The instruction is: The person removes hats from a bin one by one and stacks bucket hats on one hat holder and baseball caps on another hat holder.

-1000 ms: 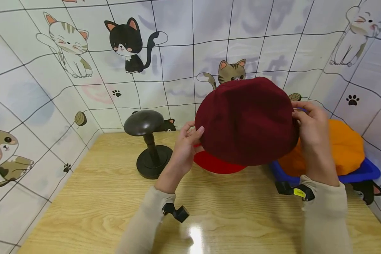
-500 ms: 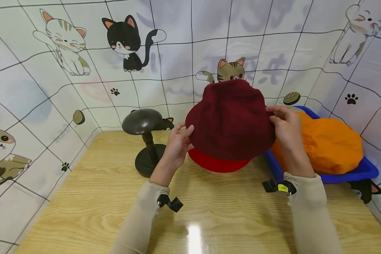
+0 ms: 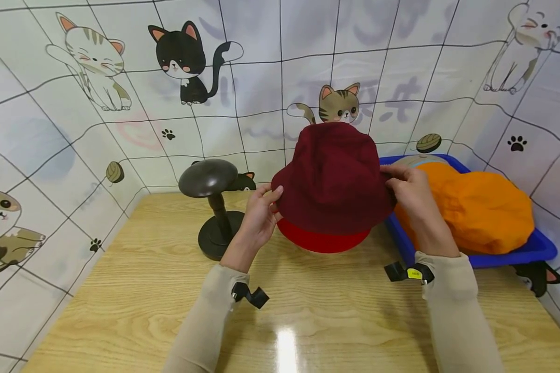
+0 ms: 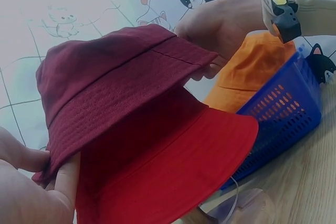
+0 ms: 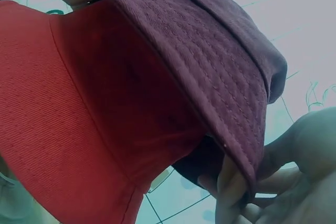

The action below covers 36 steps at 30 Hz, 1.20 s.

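A maroon bucket hat (image 3: 338, 181) is held up, crown upward and stitched brim down. My left hand (image 3: 261, 212) pinches its left brim edge between thumb and fingers. My right hand (image 3: 410, 194) grips the right brim edge; in the right wrist view its fingers (image 5: 231, 187) curl under the brim. Close below is a red bucket hat (image 3: 324, 241); the maroon hat covers its crown, and its brim (image 4: 210, 150) flares out underneath. In the left wrist view, a shiny rounded base (image 4: 249, 208) shows beneath the red brim.
A black hat stand (image 3: 219, 207) with a domed top stands to the left. At right, a blue basket (image 3: 541, 248) holds an orange hat (image 3: 490, 212), with a grey-and-blue edge of something behind it. All rest on a wooden table (image 3: 168, 300) before a cat-patterned backdrop (image 3: 261, 93).
The maroon hat has moved left over the red hat, and its brim has tilted down so the crown now stands up. My right hand moved left with it; the red hat stayed put.
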{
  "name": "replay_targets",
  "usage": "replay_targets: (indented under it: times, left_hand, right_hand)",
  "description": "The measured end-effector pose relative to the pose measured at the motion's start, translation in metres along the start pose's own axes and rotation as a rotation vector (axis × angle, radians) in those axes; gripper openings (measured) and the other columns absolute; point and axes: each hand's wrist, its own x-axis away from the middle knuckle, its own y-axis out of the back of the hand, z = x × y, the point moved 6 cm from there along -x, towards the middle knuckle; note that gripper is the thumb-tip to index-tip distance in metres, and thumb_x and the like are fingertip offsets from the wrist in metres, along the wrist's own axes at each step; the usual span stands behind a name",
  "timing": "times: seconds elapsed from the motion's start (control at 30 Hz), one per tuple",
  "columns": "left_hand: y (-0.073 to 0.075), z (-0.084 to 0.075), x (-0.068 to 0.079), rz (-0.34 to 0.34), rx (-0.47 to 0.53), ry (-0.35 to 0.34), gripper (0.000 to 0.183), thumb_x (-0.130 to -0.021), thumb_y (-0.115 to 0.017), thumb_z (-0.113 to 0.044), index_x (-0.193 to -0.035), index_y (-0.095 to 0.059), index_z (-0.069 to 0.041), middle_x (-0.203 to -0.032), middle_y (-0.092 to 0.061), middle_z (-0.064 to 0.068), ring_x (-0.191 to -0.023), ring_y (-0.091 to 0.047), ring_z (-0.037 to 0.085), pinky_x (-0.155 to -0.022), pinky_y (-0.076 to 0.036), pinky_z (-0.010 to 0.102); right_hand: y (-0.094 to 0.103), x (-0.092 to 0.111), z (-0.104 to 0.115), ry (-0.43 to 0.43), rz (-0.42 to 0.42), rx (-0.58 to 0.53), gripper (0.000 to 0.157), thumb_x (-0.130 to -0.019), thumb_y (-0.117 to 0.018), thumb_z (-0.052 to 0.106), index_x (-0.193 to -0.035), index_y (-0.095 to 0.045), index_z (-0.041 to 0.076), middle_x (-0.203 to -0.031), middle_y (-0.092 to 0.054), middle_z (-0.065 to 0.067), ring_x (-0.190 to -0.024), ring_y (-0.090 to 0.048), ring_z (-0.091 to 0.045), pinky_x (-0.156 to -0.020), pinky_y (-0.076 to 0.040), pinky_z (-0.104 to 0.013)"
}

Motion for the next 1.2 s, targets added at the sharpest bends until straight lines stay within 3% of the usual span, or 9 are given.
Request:
replay_targets:
  times: [0.13, 0.5, 0.8, 1.2]
  left_hand:
    - [0.002, 0.002, -0.002, -0.012, -0.005, 0.014, 0.018, -0.105, -0.059, -0.012, -0.122, -0.054, -0.007, -0.102, -0.063, 0.004, -0.074, -0.069, 0.013, -0.065, -0.06, 0.022]
    - [0.006, 0.005, -0.004, -0.03, -0.01, 0.036, 0.029, -0.106, -0.057, -0.012, -0.133, -0.051, -0.004, -0.11, -0.06, 0.005, -0.081, -0.067, 0.014, -0.068, -0.06, 0.023]
    - [0.006, 0.006, -0.005, -0.038, 0.038, 0.045, 0.028, -0.106, -0.055, -0.009, -0.133, -0.048, -0.003, -0.118, -0.057, 0.007, -0.09, -0.065, 0.015, -0.072, -0.06, 0.022]
    - [0.007, 0.008, -0.006, -0.043, 0.045, 0.043, 0.021, -0.107, -0.053, -0.007, -0.127, -0.049, -0.004, -0.116, -0.055, 0.007, -0.086, -0.063, 0.014, -0.071, -0.059, 0.021]
  right_hand:
    - [-0.003, -0.001, -0.003, -0.018, 0.042, 0.012, 0.047, -0.104, -0.038, 0.005, -0.148, -0.051, -0.005, -0.141, -0.052, -0.019, -0.093, -0.054, -0.001, -0.076, -0.048, -0.009]
    - [-0.009, -0.004, -0.01, -0.019, 0.112, 0.097, 0.048, -0.104, -0.037, 0.005, -0.148, -0.048, -0.009, -0.143, -0.053, -0.03, -0.084, -0.055, 0.003, -0.072, -0.049, -0.01]
    - [-0.015, -0.007, -0.012, -0.01, 0.137, 0.123, 0.047, -0.103, -0.038, 0.005, -0.145, -0.052, -0.01, -0.132, -0.059, -0.029, -0.074, -0.057, 0.0, -0.066, -0.053, -0.017]
    - [-0.017, -0.007, -0.015, -0.051, 0.175, 0.116, 0.051, -0.102, -0.036, 0.005, -0.149, -0.045, -0.011, -0.135, -0.056, -0.031, -0.074, -0.058, 0.001, -0.066, -0.054, -0.019]
